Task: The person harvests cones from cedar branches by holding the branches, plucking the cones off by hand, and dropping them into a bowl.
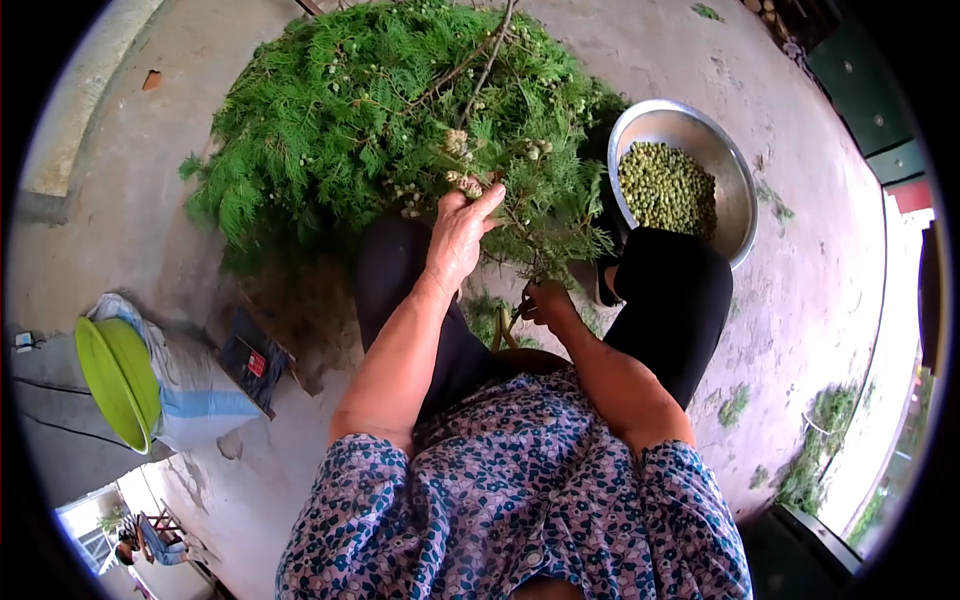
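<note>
While a heap of arborvitae-like branches (330, 130) spreads before a person (500, 470) in a floral shirt, a metal basin (735, 195) of small green cones (667, 190) sits beside the right knee (680, 265), where a careless shift could tip it. The left hand (462, 225) is closed around a cone-bearing sprig (466, 184) at the heap's near edge; the right hand (545, 303) curls around what look like hand pruners (503, 325), whose blades, hard to make out, could nick the left if it slid down the stem.
</note>
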The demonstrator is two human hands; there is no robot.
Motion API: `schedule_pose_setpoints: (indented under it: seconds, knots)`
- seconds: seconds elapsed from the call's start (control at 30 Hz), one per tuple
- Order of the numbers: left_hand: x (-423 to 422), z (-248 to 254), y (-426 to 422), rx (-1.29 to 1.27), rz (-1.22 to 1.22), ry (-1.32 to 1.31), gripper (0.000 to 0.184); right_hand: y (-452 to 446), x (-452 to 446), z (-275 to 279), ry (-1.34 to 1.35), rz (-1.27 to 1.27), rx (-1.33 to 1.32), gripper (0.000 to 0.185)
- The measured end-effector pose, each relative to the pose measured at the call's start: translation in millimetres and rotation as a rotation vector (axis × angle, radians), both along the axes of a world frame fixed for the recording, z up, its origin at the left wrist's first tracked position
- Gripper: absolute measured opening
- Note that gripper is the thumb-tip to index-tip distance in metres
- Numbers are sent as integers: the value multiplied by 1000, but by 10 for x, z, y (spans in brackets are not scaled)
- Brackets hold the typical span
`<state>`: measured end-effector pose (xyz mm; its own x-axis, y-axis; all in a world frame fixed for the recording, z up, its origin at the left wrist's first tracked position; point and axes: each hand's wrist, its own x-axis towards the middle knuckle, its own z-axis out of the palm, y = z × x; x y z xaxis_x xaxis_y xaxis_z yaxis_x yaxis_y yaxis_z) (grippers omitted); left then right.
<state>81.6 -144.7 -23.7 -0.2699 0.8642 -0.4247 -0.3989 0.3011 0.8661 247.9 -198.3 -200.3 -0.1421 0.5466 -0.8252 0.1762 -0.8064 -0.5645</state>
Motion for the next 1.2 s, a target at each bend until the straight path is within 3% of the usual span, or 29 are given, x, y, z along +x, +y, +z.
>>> schedule_pose_setpoints:
  seconds: [0.07,0.23,0.37,0.43,0.5,0.57,0.6,0.63,0.7,0.77,0.8,0.83,0.9,1.0,1.13,1.2]
  knots:
    - [40,50,-32,22,-134,-1,24,-18,27,155,-55,69,21,22]
    - [66,-187,20,67,-158,-37,18,-76,108,127,-221,154,21,26]
    - [114,-199,35,76,-105,-14,14,-82,84,518,-420,629,269,28]
    - [138,-108,30,76,-58,21,17,-78,-35,753,-796,868,405,24]
    - [131,-183,57,86,-50,26,19,-111,-57,948,-793,901,415,18]
    - [131,-241,71,97,-41,33,22,-129,26,880,-459,1199,850,15]
    - [156,-203,72,117,-36,15,25,-86,26,1144,-284,1308,1053,15]
    - [171,-186,69,135,-33,-3,27,-52,-8,1407,-283,1309,1050,15]
    - [162,-252,68,152,-44,22,28,-22,-70,1716,-84,674,874,14]
    - [152,-270,63,171,-57,50,29,-37,-144,1942,-54,151,1184,14]
    - [156,-247,53,178,-77,92,28,53,-135,1952,-158,59,1469,14]
    - [164,-223,41,185,-98,134,27,135,-123,1981,-221,-22,1546,14]
    - [233,-129,23,216,-69,146,24,219,-51,1987,-455,-61,1441,16]
    - [228,-132,7,221,-76,173,18,280,84,1674,-319,-81,1088,21]
    - [221,-136,1,173,-95,139,12,267,78,1457,-111,-115,978,24]
    - [230,-83,-5,162,-104,151,11,244,34,1439,-128,-113,993,23]
